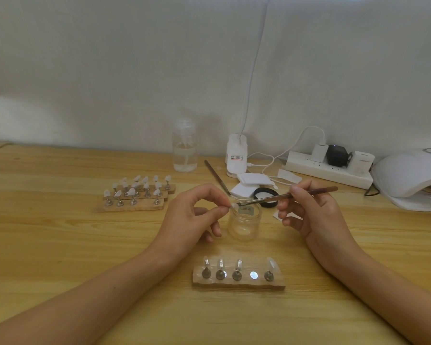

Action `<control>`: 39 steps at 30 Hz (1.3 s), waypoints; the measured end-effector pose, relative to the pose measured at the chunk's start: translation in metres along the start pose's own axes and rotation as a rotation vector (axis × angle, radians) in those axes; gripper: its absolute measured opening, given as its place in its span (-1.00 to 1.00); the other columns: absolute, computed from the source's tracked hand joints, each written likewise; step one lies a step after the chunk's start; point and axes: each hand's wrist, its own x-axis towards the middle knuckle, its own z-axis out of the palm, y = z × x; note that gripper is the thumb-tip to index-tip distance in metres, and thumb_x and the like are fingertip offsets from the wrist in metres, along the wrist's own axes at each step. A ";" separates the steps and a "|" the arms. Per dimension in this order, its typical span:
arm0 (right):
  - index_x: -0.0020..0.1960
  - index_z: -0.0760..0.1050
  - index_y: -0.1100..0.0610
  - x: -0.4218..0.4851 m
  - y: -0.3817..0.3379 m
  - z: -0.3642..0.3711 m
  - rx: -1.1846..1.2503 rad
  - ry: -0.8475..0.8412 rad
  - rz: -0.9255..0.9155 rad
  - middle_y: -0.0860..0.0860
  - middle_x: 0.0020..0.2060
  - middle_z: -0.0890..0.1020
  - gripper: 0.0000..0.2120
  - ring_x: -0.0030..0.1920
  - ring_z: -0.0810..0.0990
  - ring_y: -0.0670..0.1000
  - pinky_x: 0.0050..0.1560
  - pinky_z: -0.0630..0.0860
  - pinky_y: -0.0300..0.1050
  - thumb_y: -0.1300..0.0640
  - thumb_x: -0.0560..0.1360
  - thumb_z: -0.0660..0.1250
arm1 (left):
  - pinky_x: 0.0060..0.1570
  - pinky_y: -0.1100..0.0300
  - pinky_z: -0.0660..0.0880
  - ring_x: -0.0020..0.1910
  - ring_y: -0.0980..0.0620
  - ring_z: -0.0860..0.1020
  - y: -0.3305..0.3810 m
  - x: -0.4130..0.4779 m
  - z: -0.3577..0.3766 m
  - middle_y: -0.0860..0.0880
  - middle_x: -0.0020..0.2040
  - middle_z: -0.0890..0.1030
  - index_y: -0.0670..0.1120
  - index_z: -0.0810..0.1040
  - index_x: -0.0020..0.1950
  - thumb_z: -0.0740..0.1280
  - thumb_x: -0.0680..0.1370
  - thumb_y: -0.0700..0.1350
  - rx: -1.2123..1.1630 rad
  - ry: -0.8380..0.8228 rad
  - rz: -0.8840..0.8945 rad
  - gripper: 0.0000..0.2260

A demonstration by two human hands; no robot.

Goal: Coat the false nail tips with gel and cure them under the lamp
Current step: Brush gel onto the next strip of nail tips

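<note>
While the left hand [197, 215] pinches a small white false nail tip [233, 206] over the open clear glass gel jar [244, 220] on the pale wooden surface [60, 240], the right hand [311, 210] grips a thin brown-handled brush [284, 195], bristles touching that tip. A white curing lamp [413, 178] sits far right.

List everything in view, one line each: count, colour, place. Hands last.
Table: one, light wood, under everything.
Near holder block: one, wooden, front centre; four stands, one bare magnet spot.
Far holder blocks: three, wooden, left, holding white nail tips.
Gel jar: one, clear, open, centre.
Jar lid: one, black, behind jar.
Bottle: one, clear, back centre.
Power strip: one, white, back right.
Curing lamp: one, white, far right.
Left hand: pinching one nail tip.
Right hand: holding brush over jar.
</note>
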 end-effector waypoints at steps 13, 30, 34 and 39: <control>-0.13 0.42 0.13 -0.001 -0.003 0.000 0.033 -0.018 -0.012 0.07 -0.34 0.62 -0.83 -0.34 0.60 -0.01 -0.37 0.54 -0.23 0.04 0.46 0.31 | -0.47 0.25 0.48 -0.43 0.02 0.58 -0.001 0.000 0.000 0.01 -0.14 0.64 -0.07 0.63 -0.15 0.42 0.51 -0.31 0.002 0.005 -0.004 -0.86; -0.13 0.41 0.13 -0.001 -0.003 0.001 0.027 -0.015 -0.031 0.05 -0.35 0.62 -0.86 -0.34 0.59 -0.01 -0.38 0.53 -0.23 0.06 0.48 0.29 | -0.48 0.26 0.48 -0.46 0.07 0.56 -0.002 0.001 0.000 0.11 -0.37 0.61 -0.09 0.62 -0.13 0.42 0.52 -0.29 0.016 -0.004 0.004 -0.89; -0.13 0.41 0.14 0.000 -0.001 0.002 -0.009 0.004 -0.012 0.06 -0.36 0.62 -0.87 -0.34 0.59 -0.01 -0.37 0.53 -0.22 0.10 0.54 0.27 | -0.48 0.26 0.47 -0.47 0.09 0.56 -0.003 0.001 0.000 0.10 -0.39 0.61 -0.11 0.60 -0.12 0.43 0.52 -0.27 0.036 -0.005 0.009 -0.92; -0.13 0.41 0.12 -0.001 -0.003 0.000 0.032 -0.017 -0.024 0.05 -0.35 0.61 -0.86 -0.34 0.58 -0.03 -0.37 0.53 -0.23 0.05 0.48 0.29 | -0.46 0.27 0.47 -0.47 0.11 0.55 -0.003 0.002 0.001 0.10 -0.41 0.61 -0.14 0.59 -0.12 0.44 0.51 -0.25 0.040 -0.012 -0.011 -0.94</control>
